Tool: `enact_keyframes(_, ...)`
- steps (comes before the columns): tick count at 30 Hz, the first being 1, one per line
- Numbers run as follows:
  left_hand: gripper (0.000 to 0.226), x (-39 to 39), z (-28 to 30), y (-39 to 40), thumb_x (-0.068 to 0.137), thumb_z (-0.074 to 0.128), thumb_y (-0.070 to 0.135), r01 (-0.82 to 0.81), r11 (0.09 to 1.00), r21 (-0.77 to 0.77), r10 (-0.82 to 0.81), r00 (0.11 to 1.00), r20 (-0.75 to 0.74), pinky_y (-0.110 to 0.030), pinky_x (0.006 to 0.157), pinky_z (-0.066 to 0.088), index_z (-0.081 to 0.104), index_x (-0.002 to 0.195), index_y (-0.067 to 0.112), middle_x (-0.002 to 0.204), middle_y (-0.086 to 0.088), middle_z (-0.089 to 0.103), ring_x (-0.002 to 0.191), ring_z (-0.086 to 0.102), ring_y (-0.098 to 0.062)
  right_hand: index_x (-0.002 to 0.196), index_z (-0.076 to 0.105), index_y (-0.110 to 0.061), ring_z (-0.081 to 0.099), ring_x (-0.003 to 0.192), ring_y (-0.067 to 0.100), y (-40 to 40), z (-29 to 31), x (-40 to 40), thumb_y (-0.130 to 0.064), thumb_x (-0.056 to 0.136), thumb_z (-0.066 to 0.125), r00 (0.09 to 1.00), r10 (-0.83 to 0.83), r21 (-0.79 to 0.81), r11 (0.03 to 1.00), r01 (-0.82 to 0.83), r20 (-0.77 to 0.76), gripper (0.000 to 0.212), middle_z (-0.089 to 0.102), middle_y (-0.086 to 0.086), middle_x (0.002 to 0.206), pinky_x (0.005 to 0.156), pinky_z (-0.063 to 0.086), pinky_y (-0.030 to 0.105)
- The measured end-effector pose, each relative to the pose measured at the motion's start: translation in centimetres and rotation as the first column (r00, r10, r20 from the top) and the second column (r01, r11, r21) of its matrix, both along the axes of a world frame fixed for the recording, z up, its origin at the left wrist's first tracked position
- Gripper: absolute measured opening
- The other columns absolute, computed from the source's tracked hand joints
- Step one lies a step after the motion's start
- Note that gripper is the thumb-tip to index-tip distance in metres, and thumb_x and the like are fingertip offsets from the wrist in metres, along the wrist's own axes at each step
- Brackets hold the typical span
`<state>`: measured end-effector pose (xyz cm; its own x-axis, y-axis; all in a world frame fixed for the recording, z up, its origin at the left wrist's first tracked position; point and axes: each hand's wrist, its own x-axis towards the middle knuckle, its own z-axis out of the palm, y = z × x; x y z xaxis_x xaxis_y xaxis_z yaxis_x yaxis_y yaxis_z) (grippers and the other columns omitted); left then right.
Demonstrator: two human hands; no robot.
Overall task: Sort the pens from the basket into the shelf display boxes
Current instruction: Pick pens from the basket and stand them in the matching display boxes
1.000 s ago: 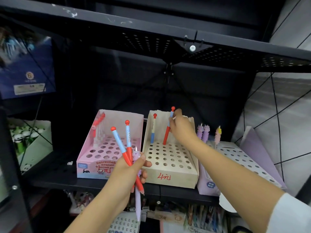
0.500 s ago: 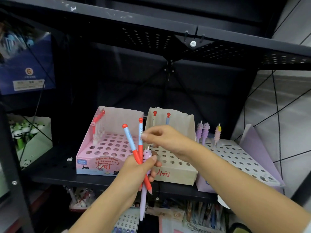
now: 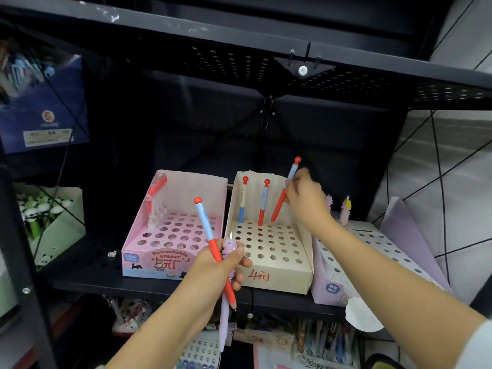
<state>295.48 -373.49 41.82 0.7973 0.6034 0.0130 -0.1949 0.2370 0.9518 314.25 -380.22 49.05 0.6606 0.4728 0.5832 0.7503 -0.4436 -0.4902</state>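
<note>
**Fingers at the third hole: a pen goes into the cream box**

The fingers of the right hand pinch the upper barrel of a red-and-blue pen, just below its red knob. The pen leans, its red lower end at or just inside a hole in the back row of the cream display box; whether the tip is seated cannot be told. Half a second earlier this hand was down at the left hand, drawing a pen from the bundle there; it has since carried that pen up to the cream box. The bundle is one red-knobbed pen fewer, so one more pen is probably about to be sorted.

In the same back row of the cream box, to the left of the held pen, two pens already stand upright.

In front of the cream box, the left hand grips what remains: one red-and-blue spare pen slanting up and to the left, and a lilac pen with a figure top hanging below the fist. The lilac pen likely belongs in the lilac box, just right of the cream box, where similar pens stand at the back. The pink box sits just left of the cream box. The basket is out of view.
</note>
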Motion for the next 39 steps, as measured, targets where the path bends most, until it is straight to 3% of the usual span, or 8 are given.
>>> enact_keyframes(7, 0.008, -0.1, -0.1, 0.0, 0.091, 0.054, 0.009, 0.003, 1.0, -0.003, -0.003, 1.0, 0.006, -0.019, 0.039, 0.041, 0.057, 0.094, 0.002, 0.059, -0.004, 0.064, 0.042, 0.049, -0.01, 0.099, 0.048, -0.007, 0.05, 0.06, 0.017, 1.2, -0.9, 0.0, -0.021, 0.1, 0.036, 0.999, -0.019, -0.394, 0.919, 0.006, -0.03, 0.018, 0.051, 0.004, 0.074, 0.052, 0.04, 0.026)
enact_keyframes(11, 0.008, -0.2, 0.1, 0.0, 0.092, 0.054, 0.009, 0.001, 1.0, -0.004, 0.0, 1.0, 0.006, -0.02, 0.038, 0.041, 0.057, 0.094, 0.002, 0.059, -0.004, 0.064, 0.041, 0.048, -0.01, 0.083, 0.058, -0.004, 0.063, 0.075, 0.024, 1.5, -0.4, -0.2, -0.014, 0.098, 0.042, 0.992, -0.107, -0.568, 0.822, 0.051, -0.066, 0.024, 0.065, 0.012, 0.085, 0.075, 0.052, 0.03)
enact_keyframes(16, 0.007, -0.3, 0.0, 0.0, 0.092, 0.054, 0.007, 0.007, 1.0, 0.023, -0.007, 1.0, -0.004, -0.02, 0.04, 0.042, 0.056, 0.096, 0.003, 0.061, -0.004, 0.064, 0.043, 0.049, -0.01, 0.071, 0.059, -0.01, 0.05, 0.055, 0.012, 0.7, -0.3, -4.3, -0.03, 0.096, 0.046, 0.979, 0.175, -0.223, 0.955, -0.195, -0.104, 0.034, 0.055, 0.0, 0.059, 0.057, 0.042, 0.024)
enact_keyframes(20, 0.007, 0.2, 0.2, -0.5, 0.094, 0.05, 0.007, 0.005, 0.999, 0.041, -0.004, 1.0, -0.022, -0.021, 0.039, 0.041, 0.055, 0.089, 0.004, 0.056, -0.001, 0.063, 0.041, 0.049, -0.01, 0.077, 0.067, -0.033, 0.061, 0.075, 0.008, 0.9, 0.1, -8.8, -0.042, 0.088, 0.058, 0.726, 0.545, -0.191, 0.729, -0.657, -0.419, 0.017, 0.067, -0.005, 0.084, 0.064, 0.048, 0.017)
enact_keyframes(23, 0.015, 0.6, 0.3, -0.6, 0.094, 0.047, 0.004, -0.039, 0.997, 0.069, 0.043, 0.997, -0.057, -0.02, 0.036, 0.04, 0.053, 0.08, 0.004, 0.049, 0.001, 0.06, 0.038, 0.049, -0.01, 0.07, 0.061, -0.019, 0.052, 0.06, 0.013, 1.0, -0.3, -9.6, -0.031, 0.087, 0.064, 0.66, 0.587, -0.199, 0.657, -0.727, -0.469, 0.021, 0.056, 0.007, 0.079, 0.046, 0.044, 0.02)
enact_keyframes(30, 0.003, -0.1, 0.0, 0.0, 0.092, 0.054, 0.01, 0.021, 0.999, 0.05, -0.019, 0.999, -0.051, -0.016, 0.04, 0.036, 0.056, 0.09, 0.011, 0.057, 0.001, 0.049, 0.048, 0.043, -0.008, 0.08, 0.056, -0.016, 0.058, 0.05, 0.001, 1.0, 1.8, -6.7, -0.021, 0.095, 0.052, 0.811, 0.513, 0.335, 0.844, -0.418, -0.28, 0.017, 0.061, -0.007, 0.057, 0.052, 0.049, 0.015)
enact_keyframes(34, 0.018, -0.2, 1.0, 0.3, 0.095, 0.04, 0.001, 0.021, 0.989, -0.143, -0.026, 0.999, -0.031, -0.016, 0.033, 0.033, 0.055, 0.086, 0.004, 0.051, -0.005, 0.048, 0.037, 0.04, -0.01, 0.089, 0.054, -0.014, 0.067, 0.067, 0.017, 0.3, 1.2, -3.2, -0.027, 0.095, 0.052, 0.987, 0.161, 0.117, 0.981, -0.158, -0.017, 0.014, 0.067, 0.005, 0.075, 0.065, 0.057, 0.034)
enact_keyframes(39, 0.016, -0.4, 1.0, 0.3, 0.097, 0.039, 0.004, 0.037, 0.99, -0.137, -0.035, 0.999, 0.012, -0.017, 0.034, 0.035, 0.053, 0.089, 0.005, 0.048, -0.003, 0.053, 0.037, 0.042, -0.01, 0.089, 0.051, -0.015, 0.067, 0.075, 0.028, 0.8, -1.2, -1.6, -0.025, 0.097, 0.049, 0.993, 0.086, -0.043, 0.995, -0.09, -0.081, 0.012, 0.067, 0.014, 0.08, 0.071, 0.055, 0.04)
